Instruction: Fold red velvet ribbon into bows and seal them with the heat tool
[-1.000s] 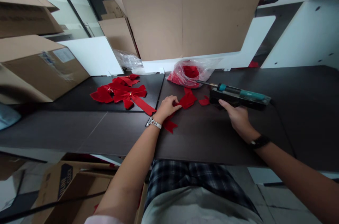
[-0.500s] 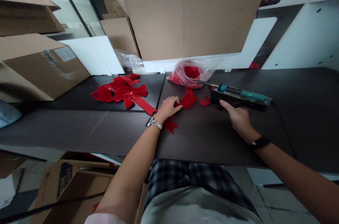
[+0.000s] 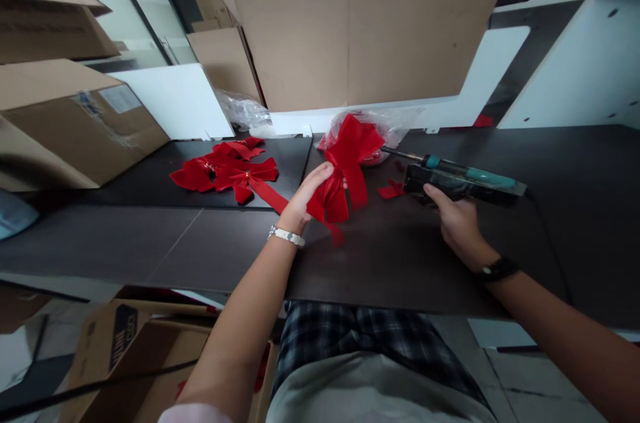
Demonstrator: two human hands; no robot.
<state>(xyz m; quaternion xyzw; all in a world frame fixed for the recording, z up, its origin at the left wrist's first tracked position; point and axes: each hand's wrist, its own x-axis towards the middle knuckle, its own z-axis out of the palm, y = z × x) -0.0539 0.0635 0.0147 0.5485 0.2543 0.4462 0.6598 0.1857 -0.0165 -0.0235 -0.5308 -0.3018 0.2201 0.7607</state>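
Note:
A red velvet bow is gripped in my left hand, raised above the table with its loops and tails spread out. One tail below is blurred by motion. In my right hand is a black block, my thumb lying along its near side. On top of the block lies a soldering iron with a teal and black handle. Its thin metal tip points left, close to the raised bow; whether they touch I cannot tell. Small red fabric pieces lie by the block's left end.
Several finished-looking red bows lie on a black mat to the left. Behind the held bow sits a clear plastic bag of red material. A large cardboard sheet stands behind the table, and a carton sits at left. A cord trails right.
My left hand has lifted the red bow off the table and turned it upright in front of the bag. My right hand and the soldering iron have shifted slightly right.

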